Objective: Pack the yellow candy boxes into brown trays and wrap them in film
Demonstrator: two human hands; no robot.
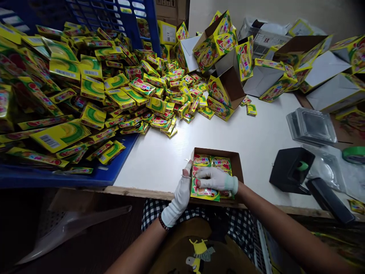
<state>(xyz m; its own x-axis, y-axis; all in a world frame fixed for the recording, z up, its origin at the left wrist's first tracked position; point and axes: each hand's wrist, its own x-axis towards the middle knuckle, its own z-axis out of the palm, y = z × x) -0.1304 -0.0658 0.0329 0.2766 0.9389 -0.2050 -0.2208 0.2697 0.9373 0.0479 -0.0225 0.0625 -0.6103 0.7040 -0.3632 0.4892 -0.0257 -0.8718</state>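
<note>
An open cardboard box stands near the table's front edge, with yellow, green and red small packs lying in rows inside it. At its left wall is my left hand, in a white glove with bare fingertips, its fingers together along the wall and gripping that side. My right hand, gloved too, reaches in over the packs from the right. Its thumb and fingers are bent around a small pack at the front left of the box; the fingers partly cover the packs beneath.
A large heap of similar packs spills from a blue crate onto the white table. Printed display boxes stand behind. To the right are a black tape dispenser, clear plastic trays and green tape.
</note>
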